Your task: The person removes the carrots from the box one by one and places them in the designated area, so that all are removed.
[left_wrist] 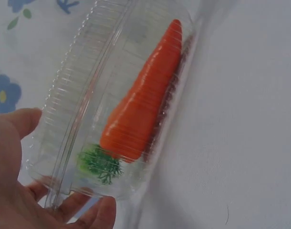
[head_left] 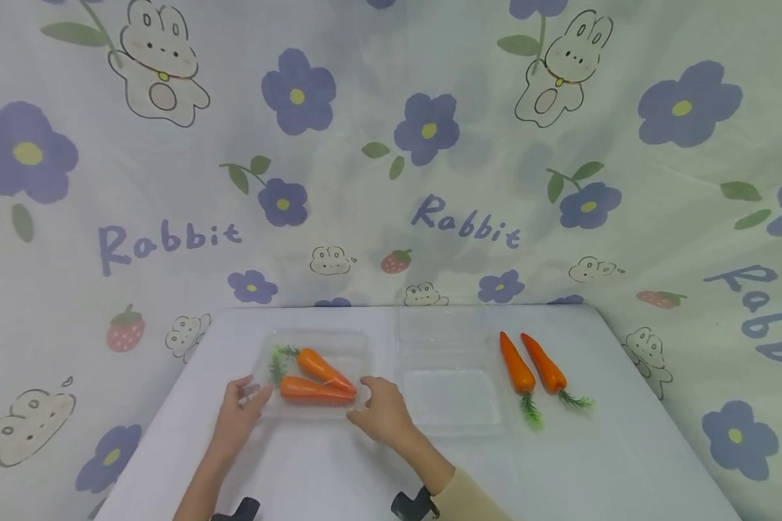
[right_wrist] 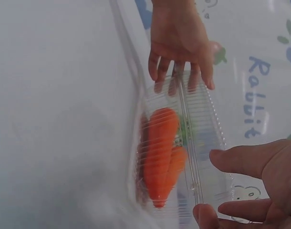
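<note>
A clear plastic clamshell box (head_left: pixel 313 338) rests on the table with its lid down and two orange carrots inside. The nearer carrot (left_wrist: pixel 143 98) has its green frond (left_wrist: pixel 103 163) at the left end; the other carrot (head_left: pixel 326 369) lies behind, their tips meeting at the right. My left hand (head_left: pixel 241 409) holds the box's left end, thumb by the lid and fingertips at the rim. At the opposite end my right hand (head_left: pixel 386 414) grips the box, its thumb (right_wrist: pixel 240 160) beside the lid and fingers at the corner.
To the right stands a second clear box (head_left: pixel 456 398), its lid folded back. Two more carrots lie beyond it, one carrot (head_left: pixel 518 365) beside another carrot (head_left: pixel 544 364), fronds toward me. A patterned cloth (head_left: pixel 358 202) hangs along the white table's back edge.
</note>
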Tool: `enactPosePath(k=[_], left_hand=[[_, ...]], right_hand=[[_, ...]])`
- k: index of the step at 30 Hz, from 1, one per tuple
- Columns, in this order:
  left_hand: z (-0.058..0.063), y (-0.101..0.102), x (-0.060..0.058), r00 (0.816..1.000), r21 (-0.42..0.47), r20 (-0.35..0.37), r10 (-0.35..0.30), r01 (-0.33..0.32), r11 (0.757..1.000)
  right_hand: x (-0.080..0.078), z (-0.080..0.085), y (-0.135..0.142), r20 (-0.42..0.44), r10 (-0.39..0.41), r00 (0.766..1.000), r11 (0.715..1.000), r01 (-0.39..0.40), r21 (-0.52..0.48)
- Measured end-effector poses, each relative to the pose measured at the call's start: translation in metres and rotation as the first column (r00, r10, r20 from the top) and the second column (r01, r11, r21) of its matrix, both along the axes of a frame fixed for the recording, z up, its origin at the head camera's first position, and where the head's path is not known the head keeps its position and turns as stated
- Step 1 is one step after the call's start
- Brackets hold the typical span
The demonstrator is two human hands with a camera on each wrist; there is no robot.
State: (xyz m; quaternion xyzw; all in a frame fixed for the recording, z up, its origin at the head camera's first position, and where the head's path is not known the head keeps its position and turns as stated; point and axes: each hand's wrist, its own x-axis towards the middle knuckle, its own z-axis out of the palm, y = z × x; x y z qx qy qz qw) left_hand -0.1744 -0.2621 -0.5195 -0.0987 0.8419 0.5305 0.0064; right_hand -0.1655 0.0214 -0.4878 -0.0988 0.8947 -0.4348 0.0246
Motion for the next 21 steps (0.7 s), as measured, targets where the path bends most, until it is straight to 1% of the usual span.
enactPosePath(k=[3,8,12,15,18,21], left_hand=[[-0.001,0.004,0.005,1.0,0.016,0.002,-0.004,0.004,1.0],[-0.001,0.011,0.013,1.0,0.044,-0.02,-0.007,0.008,0.999],[-0.003,0.015,0.017,0.999,0.051,-0.036,-0.04,0.042,0.998],[-0.005,0.017,0.02,0.998,0.022,-0.014,-0.063,0.064,0.998],[-0.006,0.018,0.024,0.998,-0.014,0.009,-0.065,0.065,0.998],[-0.007,0.02,0.028,0.998,-0.039,0.015,-0.059,0.06,0.997]], right_hand=[[0.005,-0.001,0.006,-0.006,-0.002,1.0,0.999,0.002,-0.032],[0.009,-0.007,0.016,-0.067,-0.001,0.998,0.998,-0.003,-0.061],[0.014,-0.011,0.022,-0.077,-0.038,0.996,0.998,0.034,-0.047],[0.018,-0.013,0.025,-0.094,-0.066,0.993,0.998,0.065,-0.009],[0.022,-0.013,0.027,-0.114,-0.073,0.991,0.997,0.075,0.015],[0.025,-0.016,0.029,-0.127,-0.074,0.989,0.997,0.078,0.023]])
